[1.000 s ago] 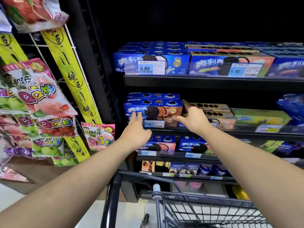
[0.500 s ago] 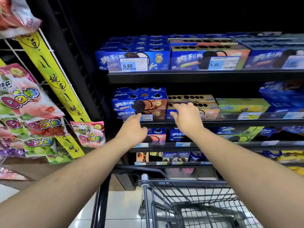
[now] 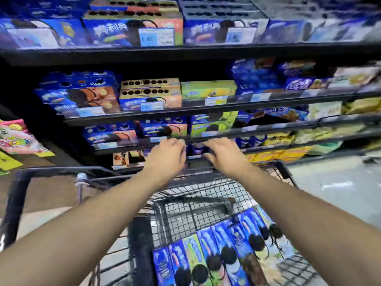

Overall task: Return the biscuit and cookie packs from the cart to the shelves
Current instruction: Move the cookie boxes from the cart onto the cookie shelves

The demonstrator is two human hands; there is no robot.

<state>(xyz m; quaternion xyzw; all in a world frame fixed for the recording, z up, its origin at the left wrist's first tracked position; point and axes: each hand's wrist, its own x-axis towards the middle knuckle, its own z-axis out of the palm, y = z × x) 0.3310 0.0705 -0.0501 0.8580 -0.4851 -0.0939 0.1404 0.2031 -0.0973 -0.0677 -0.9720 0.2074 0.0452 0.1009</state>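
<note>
— What's in the cart (image 3: 206, 193)?
— A row of cookie packs (image 3: 218, 250), standing on edge side by side at the near right of the wire basket. Most are blue and one is green.
— And the shelves (image 3: 185, 52)?
— Cookie boxes (image 3: 150, 93) stacked on every level, behind price tags.
— The hands?
— The left hand (image 3: 165, 155) and right hand (image 3: 222, 153) hang close together over the cart's far rim, in front of the lower shelves. Fingers loosely curled, gripping nothing.
</note>
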